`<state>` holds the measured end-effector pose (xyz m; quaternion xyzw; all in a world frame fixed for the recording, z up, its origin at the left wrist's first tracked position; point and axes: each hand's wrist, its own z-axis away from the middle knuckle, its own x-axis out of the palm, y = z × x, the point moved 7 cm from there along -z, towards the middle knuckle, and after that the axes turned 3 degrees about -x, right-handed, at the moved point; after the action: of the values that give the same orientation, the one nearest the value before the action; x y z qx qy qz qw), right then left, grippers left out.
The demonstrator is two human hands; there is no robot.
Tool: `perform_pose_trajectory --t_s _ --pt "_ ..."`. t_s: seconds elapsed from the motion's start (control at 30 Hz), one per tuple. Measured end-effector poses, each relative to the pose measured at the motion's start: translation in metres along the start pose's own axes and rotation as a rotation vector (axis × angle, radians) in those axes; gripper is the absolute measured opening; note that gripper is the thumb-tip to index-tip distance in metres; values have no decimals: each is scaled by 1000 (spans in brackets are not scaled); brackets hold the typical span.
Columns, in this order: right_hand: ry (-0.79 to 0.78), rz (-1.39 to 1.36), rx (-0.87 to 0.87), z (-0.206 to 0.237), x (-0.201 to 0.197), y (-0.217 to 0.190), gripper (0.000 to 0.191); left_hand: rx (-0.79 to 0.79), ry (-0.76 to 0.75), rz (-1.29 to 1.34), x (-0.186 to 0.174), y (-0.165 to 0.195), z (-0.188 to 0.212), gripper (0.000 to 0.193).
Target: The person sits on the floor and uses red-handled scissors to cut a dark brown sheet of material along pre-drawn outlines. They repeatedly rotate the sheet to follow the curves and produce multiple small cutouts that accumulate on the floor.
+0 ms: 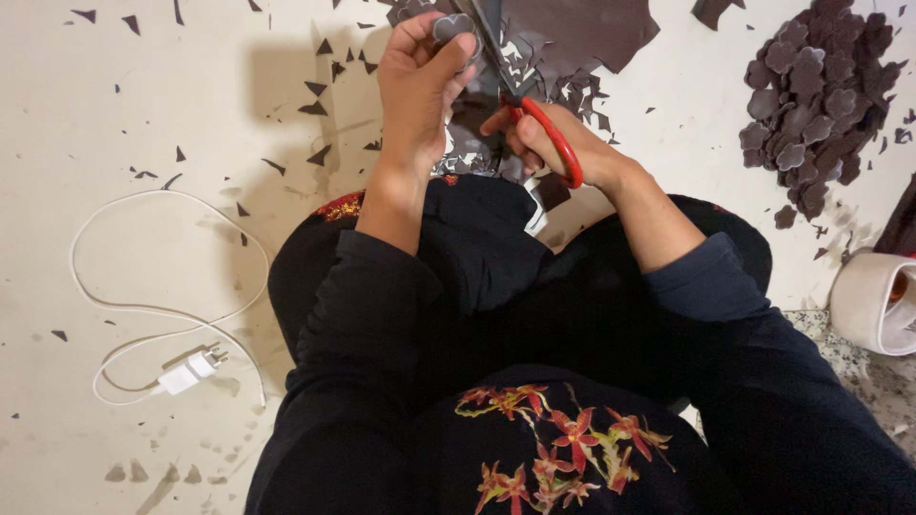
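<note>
Two bare hands at work over a pale, stained floor (143,114), seen from above past dark sleeves and a black garment with red and yellow flower embroidery (563,448). Left hand (418,81) raised, thumb and fingertips pinched shut on a small dark grey-brown cut-out with scalloped, flower-like lobes (450,27); piece flat and thin, matte, rounded edges showing above the thumb. Right hand (553,143) closed through the loops of red-handled scissors (534,119), dark blades slanting up and left, just beside the held cut-out; whether blade touches piece, cannot tell. Behind the hands, a large dark brown sheet with ragged cut edges (572,29) lying flat on the floor. Many small dark triangular offcuts (315,95) scattered around, thickest right under the hands. Far right, well apart from the hands, a heaped pile of matching scalloped dark cut-outs (816,100), overlapping one another. Lower left, a white charger plug with a looping white cable (191,370). At the right edge, a roll of wide white tape (873,300), lying near a speckled stone surface.
</note>
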<state>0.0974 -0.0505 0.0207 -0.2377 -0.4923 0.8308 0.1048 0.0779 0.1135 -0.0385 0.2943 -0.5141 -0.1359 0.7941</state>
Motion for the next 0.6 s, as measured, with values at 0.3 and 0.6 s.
perform_pose_trajectory --t_s 0.3,0.6 --pt "-12 -39 -24 1 -1 2 109 -8 -5 -18 1 -2 0 32" --pt "-5 -27 -61 2 1 6 106 -48 -15 -2 -1 -9 -1 32"
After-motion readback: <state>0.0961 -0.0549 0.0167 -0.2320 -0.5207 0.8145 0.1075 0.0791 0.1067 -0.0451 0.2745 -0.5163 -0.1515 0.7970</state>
